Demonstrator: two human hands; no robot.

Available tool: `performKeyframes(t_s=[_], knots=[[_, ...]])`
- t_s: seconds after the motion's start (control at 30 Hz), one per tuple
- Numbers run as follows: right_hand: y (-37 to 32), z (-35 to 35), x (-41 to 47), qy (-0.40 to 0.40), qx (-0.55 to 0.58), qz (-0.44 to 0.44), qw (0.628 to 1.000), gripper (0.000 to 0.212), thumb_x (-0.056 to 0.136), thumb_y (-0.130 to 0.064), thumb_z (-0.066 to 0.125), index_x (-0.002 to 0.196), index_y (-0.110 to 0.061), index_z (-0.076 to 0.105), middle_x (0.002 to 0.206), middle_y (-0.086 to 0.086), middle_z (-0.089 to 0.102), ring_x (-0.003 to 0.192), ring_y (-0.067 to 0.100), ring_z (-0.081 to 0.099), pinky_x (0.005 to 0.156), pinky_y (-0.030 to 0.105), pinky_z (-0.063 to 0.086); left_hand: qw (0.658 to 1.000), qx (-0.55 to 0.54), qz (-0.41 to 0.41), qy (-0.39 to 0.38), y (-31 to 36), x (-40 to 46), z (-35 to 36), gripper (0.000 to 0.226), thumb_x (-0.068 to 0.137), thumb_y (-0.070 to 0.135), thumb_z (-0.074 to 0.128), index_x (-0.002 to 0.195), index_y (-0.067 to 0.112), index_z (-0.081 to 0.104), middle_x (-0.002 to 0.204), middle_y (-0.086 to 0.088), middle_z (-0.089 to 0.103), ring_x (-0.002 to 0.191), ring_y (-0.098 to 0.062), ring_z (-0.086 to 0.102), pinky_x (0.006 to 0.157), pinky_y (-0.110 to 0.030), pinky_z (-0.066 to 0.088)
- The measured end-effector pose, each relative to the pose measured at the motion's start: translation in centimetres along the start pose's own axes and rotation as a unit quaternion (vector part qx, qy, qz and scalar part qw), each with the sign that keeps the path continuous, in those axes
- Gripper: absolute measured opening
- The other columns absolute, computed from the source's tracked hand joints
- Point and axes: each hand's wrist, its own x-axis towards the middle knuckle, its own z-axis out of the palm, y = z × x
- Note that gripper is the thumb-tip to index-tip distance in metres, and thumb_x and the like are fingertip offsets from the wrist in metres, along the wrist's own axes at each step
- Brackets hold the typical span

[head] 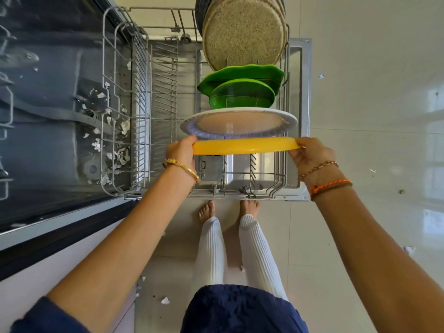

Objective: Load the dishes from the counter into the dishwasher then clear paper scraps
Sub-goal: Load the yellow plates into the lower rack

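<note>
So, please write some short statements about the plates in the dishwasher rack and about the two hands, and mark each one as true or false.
1. Both hands hold the round yellow plate by its opposite edges. True: the left hand and the right hand grip it.
2. The yellow plate is at the far end of the row. False: it is nearest the person, in front of the white plate with a purple rim.
3. Two green leaf-shaped plates stand behind the white plate. True.
4. The speckled beige round plates lie flat on the floor. False: they stand on edge in the grey wire rack.
5. Torn paper scraps lie left of the rack. True.
</note>
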Motion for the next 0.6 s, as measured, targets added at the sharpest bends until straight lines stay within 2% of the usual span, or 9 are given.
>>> performKeyframes(t_s=[0.1,0.17,0.2,0.27,0.33,0.43,0.5,0.53,0.6], knots=[[-0.9,0.0,-0.3,-0.001,0.059,0.022,0.998,0.022,0.088,0.009,0.046,0.069,-0.001,0.042,0.066,0.011,0.049,0.03,0.013,0.054,0.034,0.023,0.048,0.999,-0.026,-0.018,-0.026,1.4,-1.0,0.5,0.026,0.089,0.002,0.051,0.065,0.011,0.044,0.063,-0.001,0.038,0.054,-0.009,0.037,0.046,-0.016,0.033],[-0.9,-0.3,-0.2,0.006,0.057,0.044,0.997,0.012,0.09,0.007,0.046,0.079,0.003,0.044,0.068,0.011,0.051,0.044,0.019,0.057,0.033,0.023,0.047,1.0,-0.012,-0.024,-0.016,1.6,-1.3,0.9,0.01,0.088,0.001,0.049,0.084,0.002,0.057,0.063,-0.002,0.036,0.053,-0.009,0.036,0.042,-0.017,0.033],[-0.7,-0.3,-0.2,0.008,0.054,0.051,0.997,0.002,0.09,0.006,0.046,0.088,0.006,0.047,0.07,0.011,0.051,0.051,0.019,0.056,0.033,0.023,0.048,0.999,-0.005,-0.034,-0.005,1.5,-1.3,0.9,0.014,0.088,0.0,0.048,0.096,-0.003,0.059,0.062,-0.003,0.033,0.053,-0.01,0.034,0.041,-0.017,0.032],[0.0,-0.5,0.1,0.016,0.047,0.06,0.997,0.015,0.09,0.005,0.047,0.105,0.005,0.047,0.071,0.012,0.051,0.055,0.02,0.055,0.034,0.023,0.048,0.999,0.001,-0.044,-0.005,1.0,-1.4,0.9,0.015,0.088,0.001,0.046,0.077,0.003,0.055,0.061,-0.003,0.03,0.05,-0.011,0.031,0.037,-0.016,0.029],[0.4,-0.5,0.1,0.019,0.033,0.057,0.998,0.006,0.09,0.005,0.048,0.095,0.004,0.047,0.07,0.012,0.052,0.045,0.019,0.058,0.033,0.022,0.047,0.999,0.021,-0.044,-0.005,0.0,-1.0,0.8,0.029,0.089,0.005,0.045,0.061,0.013,0.04,0.061,-0.002,0.031,0.049,-0.01,0.031,0.038,-0.015,0.028],[0.5,-0.4,0.4,0.033,0.028,0.045,0.998,0.003,0.09,0.004,0.049,0.087,0.003,0.047,0.068,0.011,0.053,0.028,0.012,0.054,0.033,0.021,0.046,1.0,0.026,-0.006,0.01,-0.4,-1.1,0.9,0.015,0.089,0.009,0.046,0.084,0.001,0.057,0.082,-0.013,0.049,0.065,-0.017,0.048,0.052,-0.023,0.038],[0.4,-0.3,0.5,0.044,0.01,0.044,0.998,0.01,0.09,0.002,0.05,0.08,0.001,0.047,0.067,0.011,0.053,0.027,0.011,0.053,0.034,0.021,0.047,0.997,0.066,0.015,0.034,-0.4,-1.2,1.1,0.031,0.088,0.013,0.047,0.109,-0.007,0.057,0.114,-0.022,0.058,0.097,-0.033,0.06,0.077,-0.039,0.05],[0.4,-0.3,0.5,0.049,0.001,0.044,0.998,0.016,0.09,0.0,0.05,0.075,-0.001,0.045,0.066,0.01,0.053,0.027,0.01,0.053,0.035,0.021,0.049,0.994,0.099,0.02,0.048,-0.5,-1.1,1.2,0.04,0.088,0.015,0.047,0.12,-0.008,0.052,0.127,-0.024,0.054,0.112,-0.037,0.055,0.089,-0.044,0.047],[0.5,-0.5,0.1,0.049,-0.01,0.036,0.998,0.021,0.091,0.001,0.048,0.071,-0.003,0.042,0.067,0.009,0.051,0.036,0.014,0.057,0.036,0.022,0.05,0.986,0.151,0.043,0.06,-1.0,-1.4,1.0,0.044,0.09,0.018,0.045,0.126,-0.008,0.048,0.131,-0.024,0.051,0.119,-0.037,0.049,0.094,-0.045,0.043]])
